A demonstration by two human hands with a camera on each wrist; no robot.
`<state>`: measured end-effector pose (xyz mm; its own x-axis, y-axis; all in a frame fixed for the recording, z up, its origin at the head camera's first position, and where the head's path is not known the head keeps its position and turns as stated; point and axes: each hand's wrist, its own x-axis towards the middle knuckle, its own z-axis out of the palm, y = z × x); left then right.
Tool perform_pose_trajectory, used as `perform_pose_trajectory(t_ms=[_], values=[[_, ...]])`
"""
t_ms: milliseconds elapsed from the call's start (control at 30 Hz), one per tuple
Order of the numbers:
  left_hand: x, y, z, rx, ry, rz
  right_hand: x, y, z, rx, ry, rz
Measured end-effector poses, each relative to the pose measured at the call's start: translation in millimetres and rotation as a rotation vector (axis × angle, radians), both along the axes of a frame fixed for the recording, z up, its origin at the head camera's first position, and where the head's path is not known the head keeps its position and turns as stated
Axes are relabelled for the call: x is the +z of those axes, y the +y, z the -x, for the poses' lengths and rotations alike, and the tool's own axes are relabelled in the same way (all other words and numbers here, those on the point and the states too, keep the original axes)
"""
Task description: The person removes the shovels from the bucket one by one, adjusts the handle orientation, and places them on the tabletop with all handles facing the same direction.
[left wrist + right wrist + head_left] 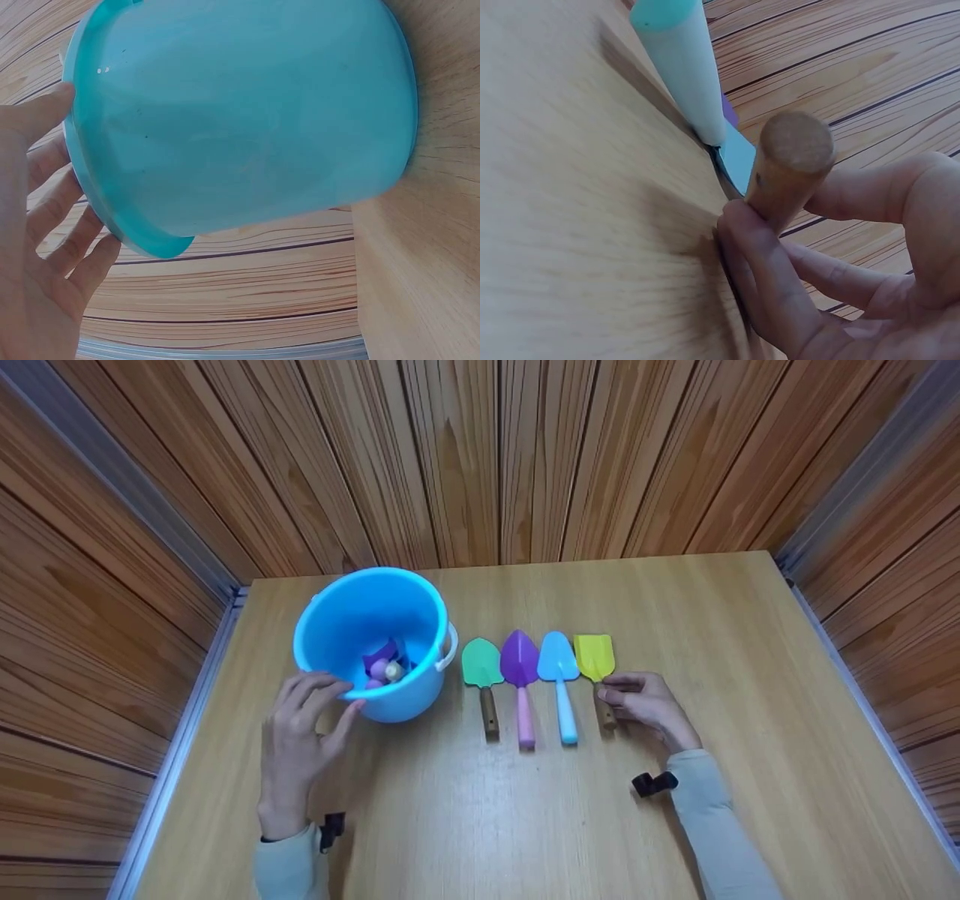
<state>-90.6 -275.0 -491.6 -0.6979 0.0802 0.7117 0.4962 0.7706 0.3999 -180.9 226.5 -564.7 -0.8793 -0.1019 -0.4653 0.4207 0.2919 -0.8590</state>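
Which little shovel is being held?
The yellow shovel, at the row's right end: the right hand pinches its brown handle. No hand touches the green, purple or blue ones.

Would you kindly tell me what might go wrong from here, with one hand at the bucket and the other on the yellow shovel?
The left hand holds the blue bucket at its near rim, so a downward pull might tip it and shift the small items inside.

The right hand pinches the yellow shovel close beside the blue shovel, so a sideways move could knock that one.
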Motion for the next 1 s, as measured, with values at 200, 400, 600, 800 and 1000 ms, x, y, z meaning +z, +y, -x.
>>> perform_pose_trajectory(t_ms=[200, 400, 600, 800, 1000], values=[[1.0, -0.1, -1.1, 0.021, -0.022, 0.016, 3.8, -5.5, -3.3, 0.035, 0.066, -0.123], [1.2, -0.5, -1.1, 0.03, -0.063, 0.0, 6.1, -8.7, -4.7, 0.06, 0.084, -0.19], [2.2, -1.4, -1.1, 0.026, -0.07, -0.012, 4.4, -9.0, -3.0, 0.093, 0.1, -0.193], [2.7, -1.7, -1.0, 0.023, -0.059, -0.022, 5.0, -7.1, -2.5, 0.098, 0.091, -0.168], [3.3, -0.5, 0.2, 0.011, -0.045, -0.008, 18.2, -8.5, -2.0, 0.103, 0.081, -0.227]])
